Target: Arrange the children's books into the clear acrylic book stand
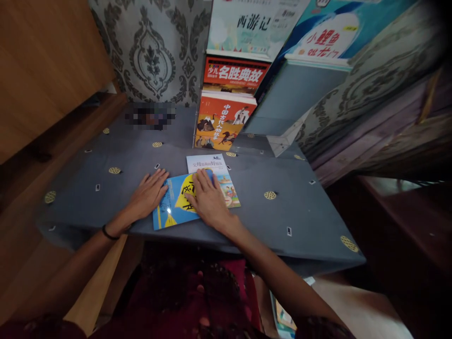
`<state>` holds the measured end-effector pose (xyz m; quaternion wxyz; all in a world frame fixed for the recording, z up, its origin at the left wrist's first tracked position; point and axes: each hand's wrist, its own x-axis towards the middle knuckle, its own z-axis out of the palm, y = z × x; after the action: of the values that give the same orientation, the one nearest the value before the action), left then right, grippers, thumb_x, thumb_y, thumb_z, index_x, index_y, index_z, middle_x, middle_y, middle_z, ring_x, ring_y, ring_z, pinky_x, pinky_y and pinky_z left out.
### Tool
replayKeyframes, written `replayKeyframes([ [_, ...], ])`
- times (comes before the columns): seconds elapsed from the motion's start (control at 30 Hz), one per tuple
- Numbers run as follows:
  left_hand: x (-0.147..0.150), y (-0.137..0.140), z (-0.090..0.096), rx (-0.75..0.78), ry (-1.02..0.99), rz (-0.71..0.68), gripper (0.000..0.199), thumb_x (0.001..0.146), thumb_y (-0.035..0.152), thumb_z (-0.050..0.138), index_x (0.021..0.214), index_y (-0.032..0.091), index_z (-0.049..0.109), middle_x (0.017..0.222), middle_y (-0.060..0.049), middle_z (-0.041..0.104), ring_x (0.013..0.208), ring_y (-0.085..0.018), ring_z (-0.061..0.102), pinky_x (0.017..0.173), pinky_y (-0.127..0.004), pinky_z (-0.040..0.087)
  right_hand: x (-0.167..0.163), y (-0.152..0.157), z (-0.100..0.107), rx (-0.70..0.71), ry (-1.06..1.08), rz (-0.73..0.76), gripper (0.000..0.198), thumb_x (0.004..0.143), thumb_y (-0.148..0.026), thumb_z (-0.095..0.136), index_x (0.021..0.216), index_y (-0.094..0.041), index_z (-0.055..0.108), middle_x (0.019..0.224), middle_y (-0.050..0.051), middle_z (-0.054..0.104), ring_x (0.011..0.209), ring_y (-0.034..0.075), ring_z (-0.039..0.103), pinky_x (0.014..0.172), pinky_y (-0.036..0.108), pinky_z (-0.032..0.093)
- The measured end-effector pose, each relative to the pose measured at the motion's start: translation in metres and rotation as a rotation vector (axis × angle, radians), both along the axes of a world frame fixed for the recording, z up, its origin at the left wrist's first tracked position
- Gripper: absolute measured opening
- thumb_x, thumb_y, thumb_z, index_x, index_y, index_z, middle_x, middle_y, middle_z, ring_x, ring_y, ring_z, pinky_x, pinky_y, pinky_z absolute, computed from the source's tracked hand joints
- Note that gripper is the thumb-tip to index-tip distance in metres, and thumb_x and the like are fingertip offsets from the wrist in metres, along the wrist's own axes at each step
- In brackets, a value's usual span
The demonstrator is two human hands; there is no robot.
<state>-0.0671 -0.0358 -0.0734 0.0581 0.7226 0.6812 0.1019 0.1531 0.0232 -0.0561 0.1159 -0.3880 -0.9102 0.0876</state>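
A blue and yellow book (173,200) lies at a slant near the table's front edge, partly over a white book (197,163) with coloured pictures on its cover. My right hand (210,197) rests flat on the blue book's right part, fingers spread, covering some of its title. Flat beside the blue book's left end is my left hand (148,195), its fingers stretched out and its thumb side at the book's edge. A dark band circles my left wrist.
The table has a grey patterned cloth (261,221). Behind stand an orange book (226,120), a red book (235,74) and others in clear holders. A bookstand (286,99) is at the back right. A blurred-out patch (151,116) lies at the back left, beside a wooden cabinet (45,61).
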Motion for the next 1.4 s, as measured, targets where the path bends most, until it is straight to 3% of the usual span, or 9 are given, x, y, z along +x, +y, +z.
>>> replayKeyframes([
  [0.17,-0.003,-0.001,-0.004,0.037,-0.006,-0.019,0.057,0.103,0.037,0.02,0.15,0.013,0.042,0.159,-0.013,0.042,0.15,-0.024,0.034,0.121,-0.049,0.027,-0.036,-0.04,0.001,0.058,0.009,0.175,0.068,0.101,-0.048,0.043,0.15,-0.001,0.039,0.16,0.023,0.033,0.153,0.032,0.024,0.125,0.052,0.022],
  [0.33,-0.005,-0.002,-0.004,0.044,-0.003,-0.051,0.056,0.101,0.032,0.022,0.15,0.012,0.042,0.159,-0.014,0.041,0.15,-0.025,0.034,0.121,-0.05,0.028,-0.046,-0.062,-0.003,0.118,0.039,0.188,0.071,0.101,-0.049,0.043,0.151,0.0,0.035,0.16,0.024,0.033,0.152,0.034,0.026,0.123,0.057,0.025],
  [0.7,0.003,-0.004,0.005,0.083,0.012,-0.049,0.052,0.104,0.038,0.026,0.145,0.015,0.047,0.149,-0.015,0.053,0.14,-0.027,0.047,0.117,-0.05,0.035,0.047,-0.044,-0.023,0.087,0.096,-0.013,0.071,0.1,-0.052,0.045,0.155,-0.009,0.033,0.161,0.021,0.033,0.153,0.032,0.022,0.124,0.054,0.026],
  [0.87,0.003,0.019,0.029,0.004,-0.035,-0.149,0.053,0.095,0.053,0.048,0.136,0.02,0.053,0.133,-0.013,0.063,0.125,-0.031,0.058,0.103,-0.046,0.048,0.071,-0.028,-0.023,-0.023,0.163,-0.068,0.069,0.1,-0.05,0.047,0.156,-0.014,0.031,0.163,0.022,0.029,0.153,0.033,0.024,0.121,0.058,0.03],
  [0.97,0.003,0.039,0.041,-0.154,-0.159,-0.162,0.051,0.082,0.059,0.063,0.114,0.02,0.06,0.11,-0.009,0.07,0.1,-0.026,0.066,0.082,-0.036,0.054,0.072,-0.027,-0.022,-0.051,0.202,-0.063,0.069,0.097,-0.046,0.053,0.157,-0.019,0.031,0.162,0.021,0.032,0.152,0.034,0.026,0.12,0.06,0.032],
  [1.07,0.005,0.055,0.048,-0.347,-0.305,-0.172,0.045,0.071,0.06,0.071,0.088,0.02,0.057,0.084,-0.002,0.067,0.074,-0.018,0.062,0.059,-0.026,0.046,0.074,-0.025,-0.025,-0.072,0.273,-0.041,0.079,0.093,-0.04,0.061,0.16,-0.024,0.023,0.161,0.018,0.036,0.15,0.034,0.032,0.119,0.061,0.033],
  [1.17,0.01,0.061,0.063,-0.425,-0.471,-0.23,0.042,0.071,0.057,0.07,0.079,0.021,0.051,0.077,0.001,0.062,0.068,-0.014,0.057,0.056,-0.024,0.041,0.076,-0.017,-0.028,-0.139,0.382,-0.068,0.09,0.086,-0.036,0.068,0.161,-0.022,0.019,0.157,0.019,0.042,0.146,0.035,0.04,0.116,0.058,0.039],
  [1.27,0.018,0.056,0.097,-0.413,-0.542,-0.335,0.038,0.08,0.057,0.061,0.078,0.02,0.049,0.073,0.002,0.058,0.065,-0.013,0.053,0.055,-0.024,0.039,0.076,-0.004,-0.017,-0.334,0.596,-0.12,0.075,0.087,-0.033,0.064,0.155,-0.019,0.035,0.139,0.018,0.061,0.125,0.033,0.062,0.101,0.053,0.054],
  [1.4,0.031,0.036,0.153,-0.119,-0.241,-0.382,0.03,0.09,0.049,0.055,0.079,0.02,0.055,0.074,0.002,0.059,0.066,-0.013,0.053,0.058,-0.024,0.038,0.079,0.015,0.021,-0.615,0.865,0.081,0.042,0.093,-0.038,0.056,0.129,-0.018,0.063,0.109,0.01,0.076,0.095,0.025,0.073,0.084,0.043,0.061],
])
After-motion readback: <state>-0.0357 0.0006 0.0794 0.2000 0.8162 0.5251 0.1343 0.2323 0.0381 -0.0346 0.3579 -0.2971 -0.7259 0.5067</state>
